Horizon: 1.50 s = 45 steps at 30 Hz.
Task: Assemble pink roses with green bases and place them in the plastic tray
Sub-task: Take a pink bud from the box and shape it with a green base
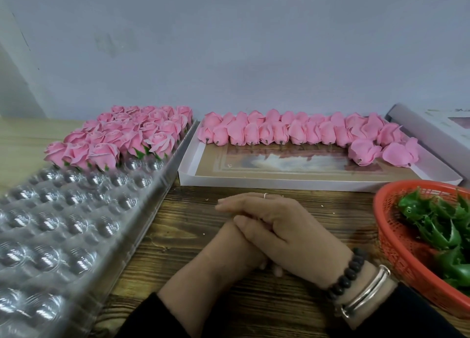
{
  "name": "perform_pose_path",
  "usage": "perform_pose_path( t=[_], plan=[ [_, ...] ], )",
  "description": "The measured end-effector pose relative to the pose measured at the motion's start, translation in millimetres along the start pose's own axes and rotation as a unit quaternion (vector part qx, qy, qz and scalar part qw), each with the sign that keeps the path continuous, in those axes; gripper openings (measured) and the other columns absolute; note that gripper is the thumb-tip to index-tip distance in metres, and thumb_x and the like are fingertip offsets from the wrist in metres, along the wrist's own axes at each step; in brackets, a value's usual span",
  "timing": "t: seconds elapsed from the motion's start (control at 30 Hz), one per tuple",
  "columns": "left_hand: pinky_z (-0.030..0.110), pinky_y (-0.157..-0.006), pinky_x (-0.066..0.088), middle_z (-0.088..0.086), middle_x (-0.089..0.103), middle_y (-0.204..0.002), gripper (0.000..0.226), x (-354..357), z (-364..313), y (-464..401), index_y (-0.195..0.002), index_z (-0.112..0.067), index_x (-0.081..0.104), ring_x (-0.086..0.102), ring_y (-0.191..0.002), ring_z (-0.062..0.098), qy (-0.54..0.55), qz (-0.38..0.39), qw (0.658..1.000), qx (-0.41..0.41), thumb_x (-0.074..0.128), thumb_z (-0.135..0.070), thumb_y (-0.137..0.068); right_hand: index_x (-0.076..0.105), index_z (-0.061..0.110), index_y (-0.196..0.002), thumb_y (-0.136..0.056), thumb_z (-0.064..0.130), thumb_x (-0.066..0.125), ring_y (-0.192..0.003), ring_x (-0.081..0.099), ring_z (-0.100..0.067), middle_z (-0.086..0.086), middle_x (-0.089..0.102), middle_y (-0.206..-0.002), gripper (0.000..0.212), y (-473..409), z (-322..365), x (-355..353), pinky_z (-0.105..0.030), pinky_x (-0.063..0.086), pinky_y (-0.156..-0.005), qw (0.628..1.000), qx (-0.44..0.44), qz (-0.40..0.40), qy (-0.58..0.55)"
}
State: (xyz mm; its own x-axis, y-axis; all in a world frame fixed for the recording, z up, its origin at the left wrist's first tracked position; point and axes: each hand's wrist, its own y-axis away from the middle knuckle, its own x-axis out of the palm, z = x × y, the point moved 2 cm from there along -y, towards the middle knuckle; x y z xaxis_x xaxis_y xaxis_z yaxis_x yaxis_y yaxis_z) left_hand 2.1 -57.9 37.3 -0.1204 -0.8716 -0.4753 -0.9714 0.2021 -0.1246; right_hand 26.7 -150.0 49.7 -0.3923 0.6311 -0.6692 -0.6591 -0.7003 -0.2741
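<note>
The clear plastic tray (63,225) with round cups lies at the left. Its far rows hold several pink roses on green bases (119,136). Several bare pink rose heads (292,131) line the back of a flat white box (305,182). Green bases (437,225) fill a red basket (389,248) at the right. Both hands rest on the wooden table in the middle. My right hand (287,230) lies with straight fingers across my left hand (223,251). The left fingers are tucked beneath it. Neither hand holds anything.
A grey wall stands close behind the tray and box. A white box lid (432,129) leans at the far right. Bare wooden table (193,210) shows between the tray, the box and the basket.
</note>
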Motion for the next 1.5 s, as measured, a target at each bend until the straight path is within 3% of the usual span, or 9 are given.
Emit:
perform_pose_path(
  t=[0.1, 0.23, 0.5, 0.67, 0.83, 0.9, 1.17, 1.37, 1.5],
  plan=[
    [0.015, -0.053, 0.045, -0.009, 0.058, -0.064, 0.033, -4, -4, -4, -0.072, -0.027, 0.054, 0.057, -0.058, 0.004, 0.022, -0.028, 0.999, 0.027, 0.06, 0.003, -0.083, 0.04, 0.048, -0.13, -0.078, 0.048, 0.054, -0.106, 0.052, 0.008, 0.02, 0.06, -0.115, 0.054, 1, -7, -1, -0.021, 0.042, -0.096, 1.0, 0.008, -0.023, 0.014],
    [0.015, -0.07, 0.051, -0.003, 0.069, -0.083, 0.014, -8, 5, -6, -0.085, -0.021, 0.066, 0.066, -0.08, 0.007, 0.029, -0.085, 0.995, 0.042, 0.065, -0.007, -0.082, 0.038, 0.053, -0.126, -0.058, 0.062, 0.073, -0.112, 0.05, 0.011, 0.023, 0.054, -0.124, 0.077, 2, -17, -5, -0.024, 0.041, -0.102, 0.994, 0.056, -0.06, -0.074],
    [0.006, -0.064, 0.046, -0.009, 0.066, -0.08, 0.015, 6, 3, -9, -0.092, -0.013, 0.065, 0.058, -0.074, -0.01, -0.065, -0.156, 0.985, 0.048, 0.051, -0.005, -0.091, 0.065, 0.034, -0.11, -0.081, 0.06, 0.035, -0.102, 0.058, -0.001, 0.019, 0.065, -0.106, 0.049, -1, -5, 4, -0.034, 0.048, -0.091, 0.98, 0.042, -0.178, -0.072],
    [-0.004, -0.078, 0.035, -0.013, 0.05, -0.104, 0.036, 4, 2, -9, -0.119, -0.008, 0.054, 0.044, -0.088, -0.023, -0.082, -0.05, 0.995, 0.038, 0.061, -0.004, -0.084, 0.07, 0.022, -0.105, -0.085, 0.034, 0.039, -0.11, 0.053, 0.006, 0.015, 0.067, -0.108, 0.039, -4, -7, 0, -0.021, 0.038, -0.102, 0.994, 0.047, -0.098, -0.03],
    [0.015, -0.062, 0.048, -0.003, 0.064, -0.071, 0.016, 1, -2, -4, -0.079, -0.014, 0.062, 0.058, -0.062, 0.006, -0.065, 0.076, 0.995, -0.012, 0.056, -0.001, -0.086, 0.065, 0.034, -0.109, -0.091, 0.039, 0.038, -0.054, 0.064, -0.007, 0.017, 0.064, -0.098, 0.033, 1, -1, 1, -0.021, 0.052, -0.049, 0.995, 0.077, -0.008, -0.062],
    [0.017, -0.049, 0.045, -0.006, 0.058, -0.052, 0.023, -2, -4, -1, -0.071, -0.018, 0.058, 0.053, -0.047, 0.004, 0.003, 0.047, 0.998, -0.031, 0.057, 0.0, -0.085, 0.062, 0.04, -0.108, -0.084, 0.047, 0.042, -0.067, 0.068, -0.006, 0.017, 0.065, -0.101, 0.033, 1, -3, 0, -0.025, 0.057, -0.061, 0.994, 0.085, -0.022, -0.061],
    [0.014, -0.065, 0.05, -0.006, 0.067, -0.079, 0.016, -8, -1, -4, -0.081, -0.023, 0.065, 0.065, -0.076, 0.004, 0.031, -0.079, 0.995, 0.057, 0.064, -0.007, -0.083, 0.047, 0.047, -0.12, -0.054, 0.071, 0.057, -0.103, 0.054, 0.011, 0.023, 0.059, -0.113, 0.071, 2, -19, -6, -0.013, 0.044, -0.089, 0.992, 0.083, -0.045, -0.086],
    [0.007, -0.056, 0.044, -0.012, 0.061, -0.066, 0.011, -2, 2, -9, -0.081, -0.017, 0.064, 0.06, -0.066, -0.006, -0.052, -0.139, 0.989, 0.028, 0.06, -0.009, -0.087, 0.059, 0.042, -0.108, -0.08, 0.057, 0.042, -0.108, 0.054, 0.006, 0.025, 0.061, -0.11, 0.036, 0, -6, -1, -0.011, 0.042, -0.09, 0.978, 0.012, -0.192, -0.082],
    [-0.004, -0.065, 0.036, -0.01, 0.061, -0.093, 0.022, 9, -3, -6, -0.107, -0.003, 0.058, 0.048, -0.07, -0.021, -0.073, -0.149, 0.985, 0.038, 0.05, 0.004, -0.088, 0.071, 0.026, -0.1, -0.087, 0.042, 0.042, -0.106, 0.056, 0.002, 0.019, 0.065, -0.106, 0.036, -2, -3, 5, -0.021, 0.042, -0.096, 0.983, 0.033, -0.181, -0.016]
  ],
)
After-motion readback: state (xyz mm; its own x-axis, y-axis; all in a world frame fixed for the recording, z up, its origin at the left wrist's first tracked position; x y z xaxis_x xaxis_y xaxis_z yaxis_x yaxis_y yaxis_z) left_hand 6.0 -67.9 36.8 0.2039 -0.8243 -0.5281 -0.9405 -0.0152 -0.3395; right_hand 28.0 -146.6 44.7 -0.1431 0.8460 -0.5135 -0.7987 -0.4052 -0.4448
